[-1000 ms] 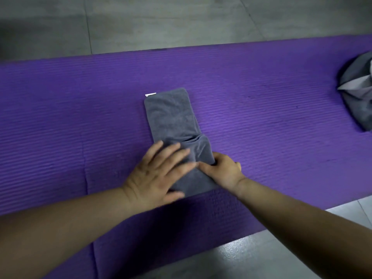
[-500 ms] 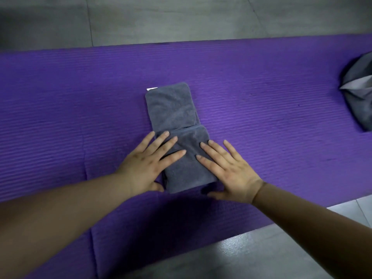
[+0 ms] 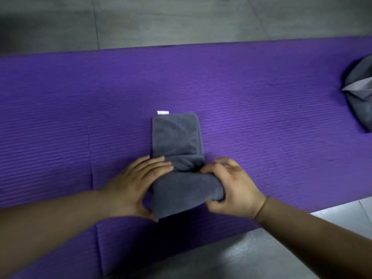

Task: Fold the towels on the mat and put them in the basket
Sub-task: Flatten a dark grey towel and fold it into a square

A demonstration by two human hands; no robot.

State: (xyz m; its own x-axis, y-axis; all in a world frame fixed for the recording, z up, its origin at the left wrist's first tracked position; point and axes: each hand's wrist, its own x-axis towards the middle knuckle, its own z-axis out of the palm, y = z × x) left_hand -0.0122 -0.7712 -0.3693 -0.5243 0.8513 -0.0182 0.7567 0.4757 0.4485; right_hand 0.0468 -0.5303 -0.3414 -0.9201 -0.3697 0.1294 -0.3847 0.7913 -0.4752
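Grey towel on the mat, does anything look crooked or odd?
Slightly. The grey towel has its near fold skewed rightward off the far strip, and a white tag pokes out at its far left corner.

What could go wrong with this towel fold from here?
1. The grey towel has its near fold bunched and slanted against the flat far part; if it is folded on like this, it would likely end up crooked.
2. The right hand grips one end, while the left hand only lies against the other with fairly straight fingers, so that end may slip loose.
3. The white tag sticks out at the far edge and may end up showing.
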